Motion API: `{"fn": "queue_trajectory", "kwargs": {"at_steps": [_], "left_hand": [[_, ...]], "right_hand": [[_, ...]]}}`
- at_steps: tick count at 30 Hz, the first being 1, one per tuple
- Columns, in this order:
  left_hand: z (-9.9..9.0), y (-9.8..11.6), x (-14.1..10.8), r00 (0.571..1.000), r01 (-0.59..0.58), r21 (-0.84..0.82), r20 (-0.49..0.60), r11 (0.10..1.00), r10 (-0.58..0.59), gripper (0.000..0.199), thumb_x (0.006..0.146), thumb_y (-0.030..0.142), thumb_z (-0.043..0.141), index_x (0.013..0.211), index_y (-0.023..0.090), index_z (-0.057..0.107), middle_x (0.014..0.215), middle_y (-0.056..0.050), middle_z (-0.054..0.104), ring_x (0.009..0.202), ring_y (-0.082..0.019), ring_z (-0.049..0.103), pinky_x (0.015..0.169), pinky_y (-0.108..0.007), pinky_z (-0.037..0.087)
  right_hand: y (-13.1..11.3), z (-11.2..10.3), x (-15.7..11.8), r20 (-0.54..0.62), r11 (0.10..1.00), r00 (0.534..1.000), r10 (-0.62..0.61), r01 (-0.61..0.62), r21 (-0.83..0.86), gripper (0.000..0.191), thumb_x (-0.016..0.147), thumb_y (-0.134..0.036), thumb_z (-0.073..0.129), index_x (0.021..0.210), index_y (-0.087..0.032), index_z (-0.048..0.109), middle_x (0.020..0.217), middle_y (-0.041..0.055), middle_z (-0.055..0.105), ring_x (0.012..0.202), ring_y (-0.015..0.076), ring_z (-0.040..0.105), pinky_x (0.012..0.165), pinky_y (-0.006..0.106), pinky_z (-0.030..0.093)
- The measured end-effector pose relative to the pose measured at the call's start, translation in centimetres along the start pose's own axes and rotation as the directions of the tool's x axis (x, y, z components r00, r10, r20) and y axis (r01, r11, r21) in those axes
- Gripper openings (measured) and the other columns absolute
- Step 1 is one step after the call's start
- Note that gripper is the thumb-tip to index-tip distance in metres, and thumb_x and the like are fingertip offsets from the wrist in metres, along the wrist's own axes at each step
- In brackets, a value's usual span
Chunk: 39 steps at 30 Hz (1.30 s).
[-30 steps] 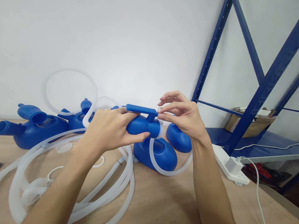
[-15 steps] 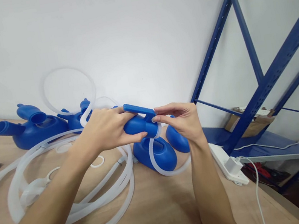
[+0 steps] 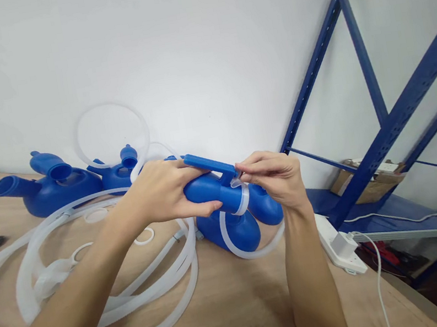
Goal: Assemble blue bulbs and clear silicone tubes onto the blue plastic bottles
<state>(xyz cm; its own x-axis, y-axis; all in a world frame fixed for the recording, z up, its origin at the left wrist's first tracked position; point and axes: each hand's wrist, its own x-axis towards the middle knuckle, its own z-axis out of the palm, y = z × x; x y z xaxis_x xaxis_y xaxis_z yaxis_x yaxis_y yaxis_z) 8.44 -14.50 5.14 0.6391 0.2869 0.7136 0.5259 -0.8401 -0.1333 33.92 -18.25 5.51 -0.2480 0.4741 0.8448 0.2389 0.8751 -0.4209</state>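
My left hand [image 3: 166, 190] is closed around a blue plastic bottle neck piece [image 3: 210, 191] with a straight handle bar along its top, held tilted above the table. A translucent ring [image 3: 243, 199] sits around the piece's right end. At this end my right hand [image 3: 274, 176] has thumb and fingers pinched on a small clear tab that rises from the ring. Just below and behind the held piece lie a blue bottle [image 3: 241, 235] and another rounded blue part [image 3: 266, 207].
Coiled translucent tubing [image 3: 156, 294] covers the left of the wooden table [image 3: 244, 315]. Blue bottles with wide spouts [image 3: 63, 189] stand behind it. A white ring [image 3: 144, 236] lies near the coils. A power strip [image 3: 339, 246] and blue shelf frame [image 3: 398, 111] are at right.
My right hand has drawn slightly right, and the clear tab now shows between its fingers and the ring. The held blue piece tilts a little further down at its right end.
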Motion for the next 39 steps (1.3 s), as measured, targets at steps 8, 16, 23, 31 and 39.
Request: {"fn": "queue_trajectory", "kwargs": {"at_steps": [8,16,23,31,39], "left_hand": [[0.0,0.0,-0.2,0.999,0.003,0.084,-0.035,0.996,0.0,0.061,0.085,0.073,0.061,0.121,0.026,0.078,0.108,-0.009,0.078,0.074,-0.025,0.072,0.059,-0.03,0.039],[-0.1,0.0,-0.3,1.0,-0.022,0.079,-0.011,0.997,0.023,0.058,0.087,0.069,0.063,0.127,0.028,0.075,0.111,-0.009,0.077,0.08,-0.025,0.072,0.061,-0.03,0.042],[0.9,-0.3,0.3,0.995,0.083,-0.017,0.057,0.996,-0.082,0.066,0.086,0.071,0.062,0.134,0.027,0.071,0.115,-0.009,0.077,0.088,-0.028,0.073,0.068,-0.032,0.05],[0.4,-1.0,0.2,0.931,0.282,-0.383,0.332,0.88,-0.154,0.085,0.083,0.063,0.072,0.152,0.019,0.048,0.129,-0.014,0.069,0.102,-0.028,0.072,0.077,-0.033,0.058],[2.0,-3.0,0.5,0.935,0.352,-0.41,0.127,0.841,-0.33,0.081,0.094,0.068,0.052,0.153,0.014,0.041,0.127,-0.017,0.066,0.101,-0.029,0.069,0.085,-0.039,0.058]], "right_hand": [[-0.7,0.9,0.0,-0.068,0.998,0.998,0.008,-0.012,-0.059,0.023,0.082,-0.02,0.085,0.096,-0.038,0.084,0.088,0.0003,0.079,0.077,0.0172,0.074,0.07,0.033,0.066],[-1.2,1.2,0.0,-0.049,0.999,0.999,0.004,-0.006,-0.048,0.026,0.082,-0.017,0.084,0.096,-0.038,0.084,0.087,-0.0011,0.078,0.077,0.0163,0.074,0.071,0.032,0.066],[0.1,2.0,0.6,-0.12,0.991,0.984,0.13,-0.132,-0.013,0.01,0.078,-0.031,0.089,0.088,-0.03,0.085,0.084,0.0012,0.079,0.077,0.0185,0.075,0.074,0.035,0.066],[1.1,1.2,1.0,-0.25,0.973,0.944,0.215,-0.228,-0.021,0.018,0.082,-0.039,0.085,0.094,-0.026,0.084,0.095,0.0026,0.081,0.089,0.0209,0.077,0.085,0.037,0.065],[5.1,-3.0,-1.3,0.178,0.823,0.841,0.511,-0.42,-0.382,0.053,0.1,-0.062,0.052,0.133,-0.025,0.07,0.139,0.01,0.068,0.132,0.0285,0.062,0.117,0.051,0.044]]}}
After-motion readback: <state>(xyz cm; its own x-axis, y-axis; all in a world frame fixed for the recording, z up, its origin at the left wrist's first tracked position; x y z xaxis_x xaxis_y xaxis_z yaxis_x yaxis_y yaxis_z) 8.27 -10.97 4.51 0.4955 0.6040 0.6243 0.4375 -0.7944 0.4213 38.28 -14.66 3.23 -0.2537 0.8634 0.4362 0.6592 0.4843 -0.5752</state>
